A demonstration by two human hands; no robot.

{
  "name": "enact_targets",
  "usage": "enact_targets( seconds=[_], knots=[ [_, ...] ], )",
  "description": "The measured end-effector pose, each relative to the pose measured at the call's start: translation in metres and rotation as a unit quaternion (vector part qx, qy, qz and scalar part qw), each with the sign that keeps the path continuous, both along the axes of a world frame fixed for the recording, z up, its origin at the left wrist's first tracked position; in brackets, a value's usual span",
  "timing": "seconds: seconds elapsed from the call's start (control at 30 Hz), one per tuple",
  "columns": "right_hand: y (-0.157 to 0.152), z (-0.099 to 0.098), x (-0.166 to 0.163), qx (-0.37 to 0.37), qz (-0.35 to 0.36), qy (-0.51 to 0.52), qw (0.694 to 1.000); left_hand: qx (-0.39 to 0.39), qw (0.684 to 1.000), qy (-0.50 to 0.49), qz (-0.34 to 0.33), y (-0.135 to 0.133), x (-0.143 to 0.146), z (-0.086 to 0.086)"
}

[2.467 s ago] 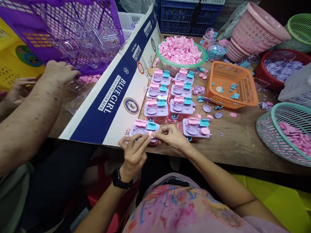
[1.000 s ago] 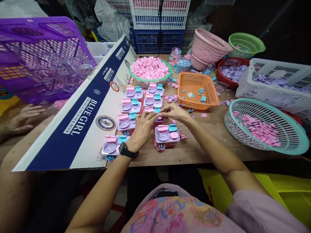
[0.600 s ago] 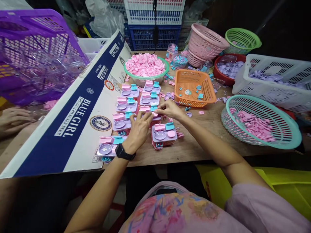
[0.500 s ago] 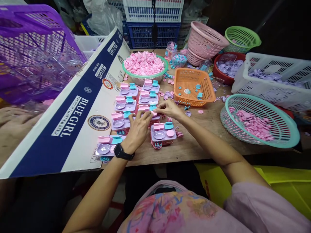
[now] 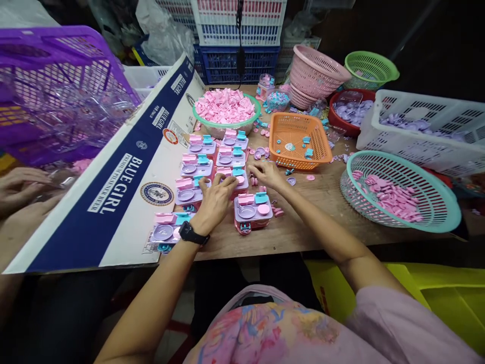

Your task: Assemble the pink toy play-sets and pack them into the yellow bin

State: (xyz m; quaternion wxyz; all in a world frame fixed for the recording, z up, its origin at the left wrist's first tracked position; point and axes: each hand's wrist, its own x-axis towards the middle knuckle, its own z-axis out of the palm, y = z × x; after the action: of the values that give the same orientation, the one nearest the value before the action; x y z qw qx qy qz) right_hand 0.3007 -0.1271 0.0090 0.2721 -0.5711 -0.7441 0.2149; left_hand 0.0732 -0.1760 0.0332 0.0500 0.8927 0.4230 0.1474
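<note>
The toy set (image 5: 235,178) is sitting in the middle of the frame, under both hands. The left hand (image 5: 214,202) is pressing it, fingers curled; the right hand (image 5: 267,174) is pinching something tiny beside it.

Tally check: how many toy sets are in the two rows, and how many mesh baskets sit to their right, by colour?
Toy sets: 8, one partly under the left hand
Orange basket: 1
Teal basket: 1
White basket: 1
Pink baskets: 2
Green basket: 1
Total: 14
</note>
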Motion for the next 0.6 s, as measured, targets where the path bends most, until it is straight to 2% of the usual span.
enact_targets(
  seconds=[0.07,0.13,0.2,0.27,0.37,0.47,0.53,0.6],
  knots=[
    [0.000,-0.010,0.003,-0.002,-0.011,-0.047,0.999,-0.017,1.000,0.004,0.011,-0.003,0.002,0.001],
    [0.000,-0.019,0.005,-0.039,-0.003,-0.064,0.997,-0.038,0.999,0.011,0.022,-0.008,0.004,0.002],
    [-0.002,-0.022,0.008,-0.079,-0.009,-0.042,0.996,-0.048,0.998,0.011,0.029,-0.013,0.003,0.003],
    [-0.006,-0.017,0.013,-0.100,-0.030,0.000,0.995,-0.038,0.999,0.003,0.032,-0.018,0.000,0.003],
    [-0.015,0.007,0.021,-0.087,-0.068,0.060,0.992,-0.010,0.999,-0.025,0.028,-0.025,-0.012,0.006],
    [-0.032,0.047,0.014,-0.090,-0.103,0.145,0.980,-0.003,0.998,-0.055,0.027,-0.031,-0.031,0.013],
    [-0.043,0.072,-0.004,-0.096,-0.065,0.171,0.979,-0.007,0.996,-0.078,0.047,-0.035,-0.047,0.020],
    [-0.045,0.088,-0.030,-0.106,0.007,0.177,0.978,-0.001,0.991,-0.105,0.081,-0.035,-0.064,0.025]
  ],
)
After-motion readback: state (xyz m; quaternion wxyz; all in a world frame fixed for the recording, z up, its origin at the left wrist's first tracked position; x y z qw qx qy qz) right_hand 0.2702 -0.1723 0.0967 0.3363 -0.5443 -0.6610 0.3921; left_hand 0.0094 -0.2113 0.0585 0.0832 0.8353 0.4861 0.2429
